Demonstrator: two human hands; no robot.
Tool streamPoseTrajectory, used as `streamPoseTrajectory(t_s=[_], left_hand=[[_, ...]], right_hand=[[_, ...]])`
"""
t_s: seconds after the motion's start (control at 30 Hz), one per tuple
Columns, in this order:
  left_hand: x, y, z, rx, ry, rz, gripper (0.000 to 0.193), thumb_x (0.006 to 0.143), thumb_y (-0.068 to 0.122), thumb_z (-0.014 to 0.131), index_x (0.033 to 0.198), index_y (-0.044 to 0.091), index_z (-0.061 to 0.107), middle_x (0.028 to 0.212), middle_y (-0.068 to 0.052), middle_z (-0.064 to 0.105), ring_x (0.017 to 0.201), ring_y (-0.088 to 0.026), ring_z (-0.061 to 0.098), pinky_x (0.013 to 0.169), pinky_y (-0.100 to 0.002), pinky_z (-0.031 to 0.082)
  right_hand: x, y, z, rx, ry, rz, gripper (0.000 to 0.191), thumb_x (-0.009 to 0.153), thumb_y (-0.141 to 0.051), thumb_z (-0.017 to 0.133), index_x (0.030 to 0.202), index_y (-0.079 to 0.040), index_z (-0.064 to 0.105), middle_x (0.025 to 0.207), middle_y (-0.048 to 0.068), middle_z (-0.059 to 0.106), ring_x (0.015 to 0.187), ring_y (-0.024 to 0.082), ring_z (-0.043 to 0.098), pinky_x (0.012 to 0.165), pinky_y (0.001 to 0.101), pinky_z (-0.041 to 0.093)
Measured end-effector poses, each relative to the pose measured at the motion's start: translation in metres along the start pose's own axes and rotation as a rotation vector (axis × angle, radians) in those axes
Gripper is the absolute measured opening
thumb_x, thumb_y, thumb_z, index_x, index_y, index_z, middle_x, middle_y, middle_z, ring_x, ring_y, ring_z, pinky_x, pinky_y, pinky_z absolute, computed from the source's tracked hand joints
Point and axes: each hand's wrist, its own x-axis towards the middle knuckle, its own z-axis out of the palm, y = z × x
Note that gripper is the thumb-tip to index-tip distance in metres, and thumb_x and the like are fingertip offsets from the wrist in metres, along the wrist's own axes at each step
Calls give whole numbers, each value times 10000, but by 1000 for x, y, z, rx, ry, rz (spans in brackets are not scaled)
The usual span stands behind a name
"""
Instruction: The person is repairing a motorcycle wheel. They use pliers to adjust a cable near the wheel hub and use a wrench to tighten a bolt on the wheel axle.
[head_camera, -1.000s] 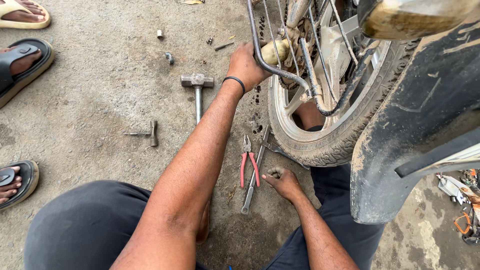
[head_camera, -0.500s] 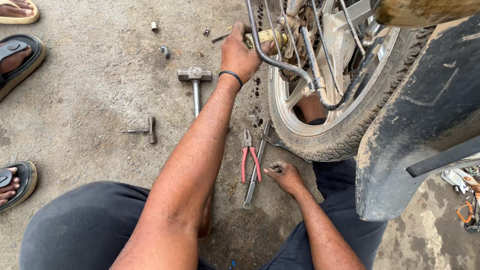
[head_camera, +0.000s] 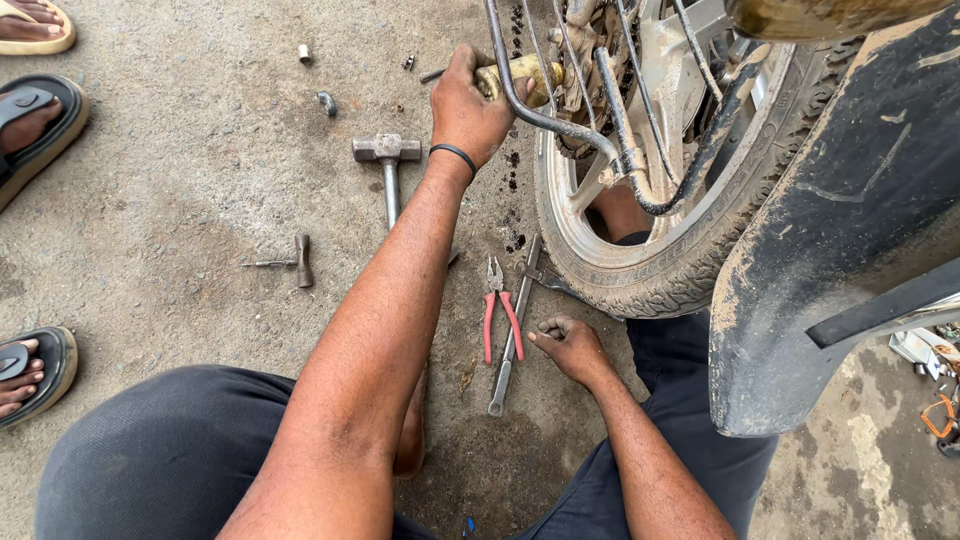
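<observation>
Gripping a pale tool handle (head_camera: 520, 78) beside the wheel (head_camera: 640, 270), left hand (head_camera: 470, 110); right hand (head_camera: 570, 345) half-curled, holding nothing, touching the spanner (head_camera: 510, 340) below that wheel.

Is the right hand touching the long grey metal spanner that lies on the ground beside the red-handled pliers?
Touching. The head view shows the right hand with its fingertips resting on the shaft of the long grey metal spanner; no gap shows between them.

We see red-handled pliers (head_camera: 498, 318), a grey hammer (head_camera: 387, 165), a muddy black tyre (head_camera: 640, 280), and a black wristband (head_camera: 455, 153).
</observation>
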Motion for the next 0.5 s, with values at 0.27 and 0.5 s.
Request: streamPoseTrajectory(t_s=[0.27, 0.5], left_hand=[[0, 4, 16, -40, -37, -70, 409, 819, 303, 859, 1022, 93, 573, 921, -66, 696, 904, -169, 744, 795, -339, 641], [-3, 1, 15, -29, 18, 14, 421, 816, 308, 878, 1024, 90, 585, 912, -64, 716, 893, -184, 759, 790, -359, 642]], right_hand=[[-1, -1, 0, 36, -34, 53, 513, 860, -432, 765, 1206, -60, 695, 973, 117, 762, 873, 187, 748, 780, 361, 616], [2, 2, 1, -11, -33, 62, 540, 870, -460, 760, 1233, -66, 686, 1038, 123, 746, 950, 195, 738, 828, 362, 607]])
